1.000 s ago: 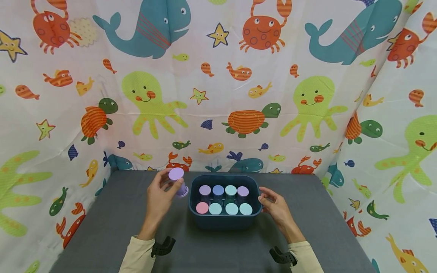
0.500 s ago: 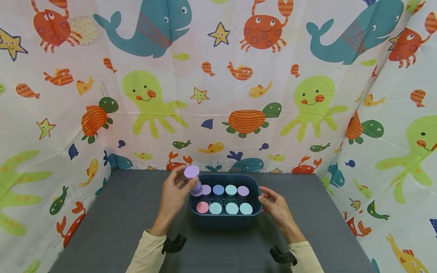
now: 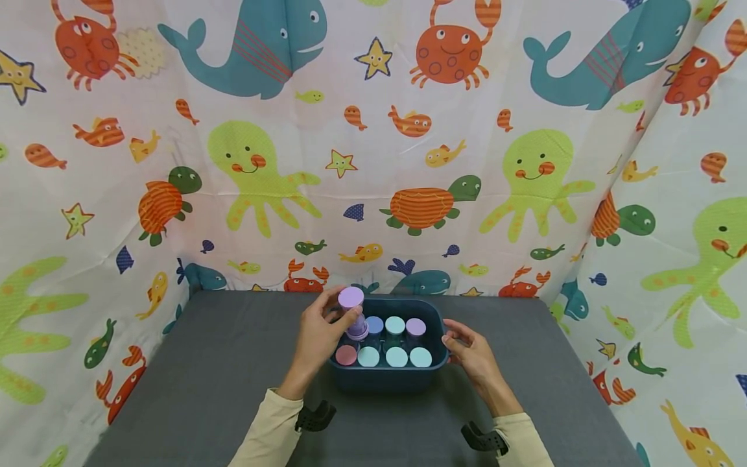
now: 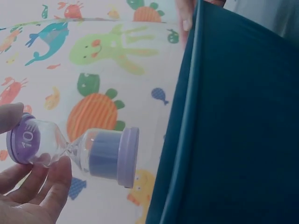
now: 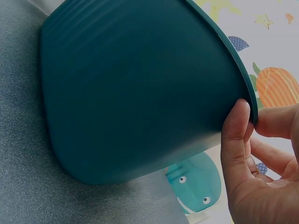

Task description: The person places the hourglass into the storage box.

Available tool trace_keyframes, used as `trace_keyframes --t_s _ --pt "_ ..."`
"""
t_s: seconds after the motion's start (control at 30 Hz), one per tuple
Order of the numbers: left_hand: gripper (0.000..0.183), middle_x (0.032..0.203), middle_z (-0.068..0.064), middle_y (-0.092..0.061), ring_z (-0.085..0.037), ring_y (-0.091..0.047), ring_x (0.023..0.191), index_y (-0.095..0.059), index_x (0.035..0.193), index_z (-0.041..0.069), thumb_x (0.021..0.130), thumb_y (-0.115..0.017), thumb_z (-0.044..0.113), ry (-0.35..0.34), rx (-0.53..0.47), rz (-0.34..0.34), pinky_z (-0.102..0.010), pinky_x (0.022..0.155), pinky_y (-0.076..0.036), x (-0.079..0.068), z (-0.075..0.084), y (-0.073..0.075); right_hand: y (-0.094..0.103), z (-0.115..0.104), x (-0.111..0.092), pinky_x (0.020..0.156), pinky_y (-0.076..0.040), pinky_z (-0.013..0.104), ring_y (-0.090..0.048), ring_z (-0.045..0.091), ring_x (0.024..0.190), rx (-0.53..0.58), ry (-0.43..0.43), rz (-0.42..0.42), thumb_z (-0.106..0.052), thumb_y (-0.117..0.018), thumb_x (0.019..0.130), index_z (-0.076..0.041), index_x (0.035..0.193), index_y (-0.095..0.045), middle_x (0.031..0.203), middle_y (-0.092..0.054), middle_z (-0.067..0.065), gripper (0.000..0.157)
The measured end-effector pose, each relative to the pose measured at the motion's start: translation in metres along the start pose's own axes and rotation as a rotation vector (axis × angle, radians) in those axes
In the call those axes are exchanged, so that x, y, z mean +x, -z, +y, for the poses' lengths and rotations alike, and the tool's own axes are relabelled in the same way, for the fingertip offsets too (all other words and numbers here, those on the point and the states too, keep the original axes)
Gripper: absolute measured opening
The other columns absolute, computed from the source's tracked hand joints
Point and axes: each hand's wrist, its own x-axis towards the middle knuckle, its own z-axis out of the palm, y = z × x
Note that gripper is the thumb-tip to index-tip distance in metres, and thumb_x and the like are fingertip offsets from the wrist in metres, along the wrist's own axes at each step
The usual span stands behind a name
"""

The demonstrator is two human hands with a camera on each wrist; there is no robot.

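My left hand (image 3: 318, 336) pinches a purple-capped hourglass (image 3: 351, 298) over the left part of a dark teal bin (image 3: 390, 381). In the left wrist view this sand timer (image 4: 105, 156) has "10" on one cap and purple sand gathered in the bulb at the other. My right hand (image 3: 474, 355) grips the bin's right end; in the right wrist view, its thumb (image 5: 236, 123) lies on the outer wall and its fingers reach over the rim. Inside the bin, more capped timers stand in two rows, such as a pink one (image 3: 346, 355) and a blue one (image 3: 373, 325).
The bin stands on a grey table (image 3: 233, 363). Behind it hangs a white curtain (image 3: 362, 214) printed with sea animals, which also runs along both sides. A black strap (image 3: 316, 416) is on the left wrist, another black strap (image 3: 484, 438) on the right.
The left hand has carried the purple hourglass rightward, from beside the bin to over its left part. The right hand and the bin have stayed in place.
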Motion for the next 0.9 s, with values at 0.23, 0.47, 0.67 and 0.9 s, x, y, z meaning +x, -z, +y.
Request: trace_keyframes --t_s 0.23,0.47,0.67,0.9 --pt "0.051 0.124 -0.011 -0.063 -0.026 -0.062 0.114 -0.059 0.128 0.01 0.083 -0.079 0.024 0.039 -0.028 -0.041 -0.045 0.1 -0.05 0.002 -0.001 -0.017 0.0 -0.002 -0.002 0.069 -0.055 0.025 -0.058 0.019 0.085 0.001 0.007 -0.006 -0.016 -0.06 0.098 -0.011 0.139 -0.054 0.114 -0.052 0.014 0.042" --pt "0.05 0.119 -0.009 -0.066 -0.026 -0.064 0.11 -0.061 0.124 0.013 0.081 -0.081 0.027 0.039 -0.008 -0.093 -0.043 0.095 -0.054 0.007 -0.011 -0.032 0.001 -0.001 -0.002 0.069 -0.055 0.026 -0.058 0.018 0.083 0.005 0.008 -0.006 -0.016 -0.06 0.098 -0.011 0.138 -0.054 0.111 -0.053 0.012 0.041" --pt "0.05 0.116 -0.01 -0.067 -0.025 -0.064 0.106 -0.06 0.123 0.012 0.081 -0.081 0.03 0.049 0.072 -0.159 -0.041 0.091 -0.056 0.01 -0.017 -0.04 0.0 0.0 -0.001 0.069 -0.055 0.026 -0.058 0.018 0.084 0.006 0.014 -0.009 -0.017 -0.061 0.098 -0.011 0.138 -0.054 0.113 -0.053 0.012 0.042" --pt "0.048 0.12 -0.012 -0.065 -0.027 -0.063 0.111 -0.059 0.124 0.009 0.083 -0.079 0.024 0.042 0.108 -0.235 -0.042 0.092 -0.055 0.012 -0.02 -0.045 0.001 -0.001 -0.001 0.069 -0.055 0.026 -0.058 0.019 0.087 -0.004 0.015 -0.005 -0.017 -0.061 0.098 -0.012 0.138 -0.054 0.111 -0.053 0.01 0.042"
